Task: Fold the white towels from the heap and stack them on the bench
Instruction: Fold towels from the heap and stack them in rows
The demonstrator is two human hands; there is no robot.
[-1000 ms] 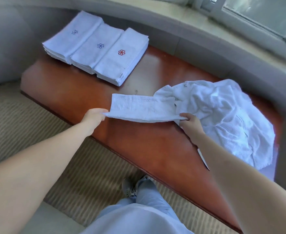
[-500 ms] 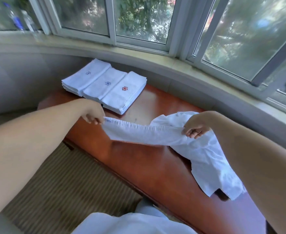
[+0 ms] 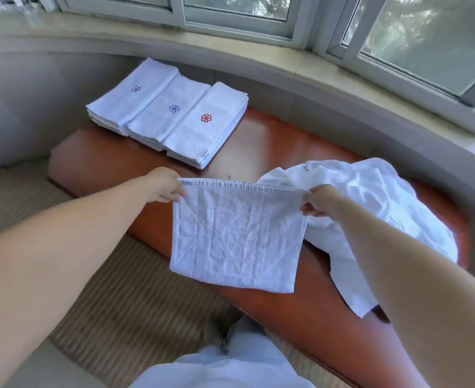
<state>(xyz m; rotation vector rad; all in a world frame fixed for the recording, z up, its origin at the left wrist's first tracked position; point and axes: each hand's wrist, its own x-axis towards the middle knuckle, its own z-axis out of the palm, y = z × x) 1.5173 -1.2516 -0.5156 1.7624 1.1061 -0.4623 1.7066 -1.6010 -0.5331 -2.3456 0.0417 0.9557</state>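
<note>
A white towel (image 3: 239,233) hangs spread out in the air above the front edge of the brown bench (image 3: 272,141). My left hand (image 3: 165,184) pinches its upper left corner and my right hand (image 3: 321,201) pinches its upper right corner. Behind my right hand lies the heap of unfolded white towels (image 3: 370,208), spilling over the bench's front edge. At the bench's far left end sit three side-by-side stacks of folded towels (image 3: 172,113), each topped with a small embroidered flower, two blue and one red.
A curved grey wall and stone window sill (image 3: 300,65) run behind the bench, with windows above. A striped carpet (image 3: 124,289) covers the floor in front. My legs in light trousers (image 3: 230,365) and a shoe show at the bottom.
The towel was a narrow folded strip stretched low over the bench; now it hangs open as a full sheet between both hands. The camera view has tilted back down.
</note>
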